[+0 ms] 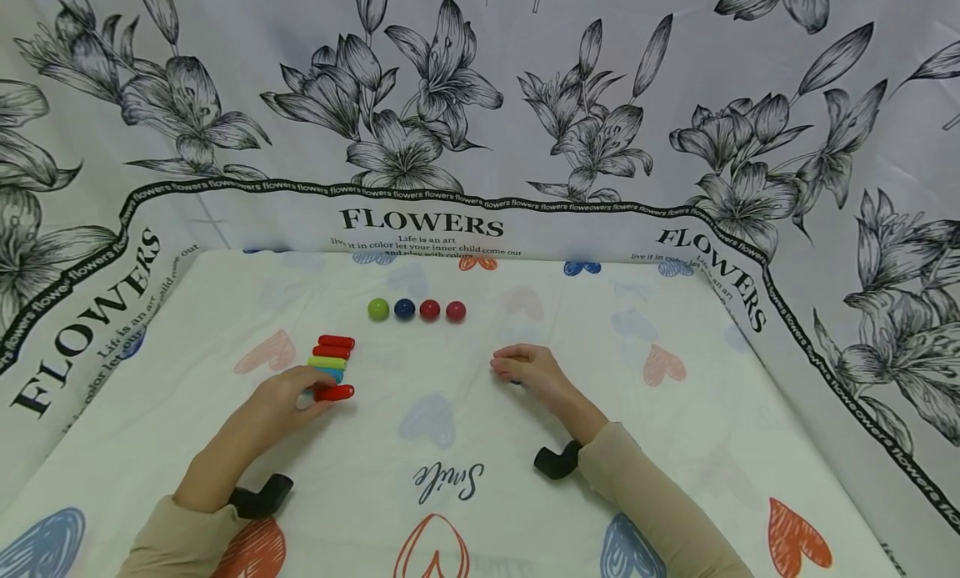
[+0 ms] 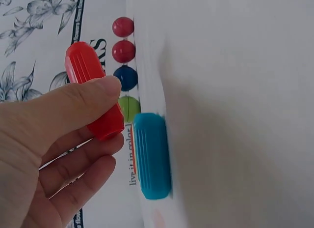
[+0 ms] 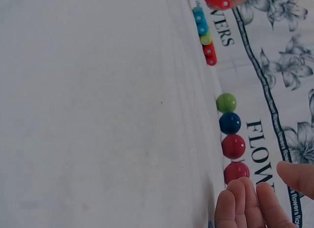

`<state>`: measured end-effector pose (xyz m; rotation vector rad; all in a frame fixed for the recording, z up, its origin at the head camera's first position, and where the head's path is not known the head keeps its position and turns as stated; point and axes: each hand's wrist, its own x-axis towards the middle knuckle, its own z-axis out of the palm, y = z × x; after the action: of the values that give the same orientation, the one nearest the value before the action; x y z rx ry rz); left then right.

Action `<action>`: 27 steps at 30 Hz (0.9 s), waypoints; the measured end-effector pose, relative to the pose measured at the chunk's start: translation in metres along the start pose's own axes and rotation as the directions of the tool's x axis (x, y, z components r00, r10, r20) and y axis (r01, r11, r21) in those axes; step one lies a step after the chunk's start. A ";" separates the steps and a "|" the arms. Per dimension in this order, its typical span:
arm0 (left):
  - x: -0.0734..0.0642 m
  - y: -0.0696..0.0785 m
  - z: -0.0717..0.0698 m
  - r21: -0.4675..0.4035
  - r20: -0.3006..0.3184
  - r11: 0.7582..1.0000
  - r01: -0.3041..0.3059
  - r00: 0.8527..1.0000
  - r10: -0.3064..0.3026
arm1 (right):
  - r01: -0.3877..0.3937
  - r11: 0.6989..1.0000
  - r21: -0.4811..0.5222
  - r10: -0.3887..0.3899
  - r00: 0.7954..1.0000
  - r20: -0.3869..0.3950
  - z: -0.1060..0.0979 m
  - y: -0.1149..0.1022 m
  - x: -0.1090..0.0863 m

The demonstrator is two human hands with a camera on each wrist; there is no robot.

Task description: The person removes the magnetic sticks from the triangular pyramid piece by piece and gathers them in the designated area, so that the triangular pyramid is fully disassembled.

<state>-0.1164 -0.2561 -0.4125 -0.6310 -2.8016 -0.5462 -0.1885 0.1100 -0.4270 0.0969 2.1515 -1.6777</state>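
Note:
My left hand (image 1: 288,399) pinches a short red ribbed plastic stick (image 2: 83,66) between thumb and fingers. It is raised over the near end of a row of similar sticks. In that row lie a blue stick (image 2: 153,156), a yellow-green stick (image 1: 328,363) and a red stick (image 1: 336,342), among several side by side; the hand partly hides the near ones. My right hand (image 1: 536,374) is above the cloth to the right, fingers straight and thumb apart, gripping nothing visible. Under its fingers a small dark blue thing (image 1: 516,383) shows, mostly hidden.
Beyond the hands, a green ball (image 1: 378,309), a dark blue ball (image 1: 405,309), a red ball (image 1: 430,310) and another red ball (image 1: 456,311) form a line. A white cloth (image 1: 480,428) with printed hearts covers the table. Flower-printed fabric (image 1: 600,169) rises behind and beside it.

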 end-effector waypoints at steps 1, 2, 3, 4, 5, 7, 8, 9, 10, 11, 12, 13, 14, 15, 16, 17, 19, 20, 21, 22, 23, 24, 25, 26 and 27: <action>0.000 -0.002 0.000 0.004 0.009 1.000 0.007 1.000 -0.007 | 0.001 1.000 0.001 -0.001 1.000 -0.002 0.000 0.002 0.001; -0.001 -0.004 0.000 0.006 0.015 1.000 0.009 1.000 -0.009 | 0.004 1.000 0.000 -0.004 1.000 -0.006 -0.001 0.004 0.002; -0.001 -0.005 -0.001 0.001 0.024 1.000 0.016 1.000 -0.016 | 0.006 1.000 0.002 -0.006 1.000 -0.010 -0.001 0.005 0.002; -0.001 -0.007 -0.001 0.002 0.029 1.000 0.023 0.999 -0.023 | 0.008 1.000 0.005 -0.008 1.000 -0.015 -0.001 0.006 0.002; -0.001 -0.009 -0.001 0.000 0.037 1.000 0.032 0.999 -0.032 | 0.010 1.000 0.009 -0.010 1.000 -0.020 -0.001 0.007 0.002; -0.002 -0.012 -0.002 -0.013 0.050 0.999 0.053 0.997 -0.052 | 0.013 1.000 0.014 -0.012 1.000 -0.028 -0.001 0.008 0.003; -0.002 -0.014 -0.002 -0.020 0.053 0.998 0.062 0.997 -0.061 | 0.013 1.000 0.019 -0.012 0.999 -0.029 -0.001 0.008 0.003; -0.003 -0.016 -0.003 -0.029 0.054 0.997 0.071 0.996 -0.069 | 0.012 1.000 0.023 -0.011 0.999 -0.030 -0.001 0.008 0.003; -0.004 -0.018 -0.003 -0.037 0.054 0.996 0.078 0.996 -0.076 | 0.011 1.000 0.025 -0.011 0.999 -0.031 -0.001 0.009 0.003; -0.004 -0.020 -0.003 -0.048 0.053 0.995 0.083 0.995 -0.080 | 0.009 1.000 0.029 -0.008 0.999 -0.032 -0.001 0.009 0.003; -0.005 -0.023 -0.004 -0.059 0.051 0.995 0.086 0.995 -0.083 | 0.007 0.999 0.031 -0.006 0.999 -0.032 -0.001 0.009 0.003; -0.006 -0.025 -0.004 -0.069 0.052 0.993 0.091 0.995 -0.088 | 0.004 0.999 0.035 -0.003 0.999 -0.033 -0.001 0.010 0.003; -0.006 -0.027 -0.004 -0.077 0.055 0.992 0.095 0.994 -0.091 | 0.004 0.999 0.040 -0.002 0.999 -0.034 -0.001 0.010 0.002; -0.007 -0.029 -0.004 -0.083 0.059 0.992 0.096 0.994 -0.092 | 0.004 0.999 0.045 -0.003 0.999 -0.036 -0.002 0.010 0.002; -0.007 -0.031 -0.004 -0.088 0.067 0.991 0.102 0.993 -0.096 | 0.004 0.999 0.050 -0.002 0.999 -0.037 -0.002 0.010 0.002; -0.007 -0.032 -0.005 -0.092 0.075 0.990 0.104 0.992 -0.097 | 0.001 0.998 0.057 0.001 0.999 -0.037 -0.002 0.010 0.001; -0.008 -0.035 -0.005 -0.093 0.093 0.989 0.112 0.990 -0.103 | 0.000 0.998 0.066 0.002 0.999 -0.035 -0.003 0.010 0.000; -0.008 -0.036 -0.005 -0.088 0.099 0.990 0.112 0.990 -0.103 | -0.001 0.998 0.070 0.004 0.999 -0.034 -0.003 0.010 0.000; -0.008 -0.037 -0.004 -0.084 0.104 0.990 0.115 0.989 -0.106 | 0.002 0.997 0.073 0.000 0.999 -0.032 -0.003 0.010 -0.001; -0.009 -0.038 -0.004 -0.081 0.105 0.990 0.117 0.989 -0.108 | 0.001 0.997 0.075 0.001 1.000 -0.032 -0.003 0.010 -0.001; -0.009 -0.038 -0.003 -0.077 0.101 0.990 0.116 0.989 -0.108 | 0.000 0.997 0.077 0.002 1.000 -0.032 -0.004 0.010 -0.002; -0.009 -0.039 -0.003 -0.076 0.099 0.990 0.115 0.989 -0.107 | 0.000 0.997 0.079 0.003 0.999 -0.032 -0.004 0.010 -0.002; -0.009 -0.039 -0.002 -0.077 0.094 0.990 0.114 0.990 -0.107 | 0.000 0.997 0.079 0.002 1.000 -0.031 -0.004 0.010 -0.002; -0.009 -0.039 -0.001 -0.077 0.085 0.991 0.111 0.991 -0.104 | 0.000 0.997 0.078 0.002 1.000 -0.031 -0.004 0.010 -0.003; -0.010 -0.039 0.000 -0.076 0.072 0.992 0.104 0.993 -0.098 | 0.002 0.997 0.077 0.000 1.000 -0.031 -0.004 0.011 -0.003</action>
<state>-0.1255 -0.2926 -0.4270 -0.5347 -2.9013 -0.6707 -0.1841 0.1175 -0.4348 0.1445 2.1087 -1.7715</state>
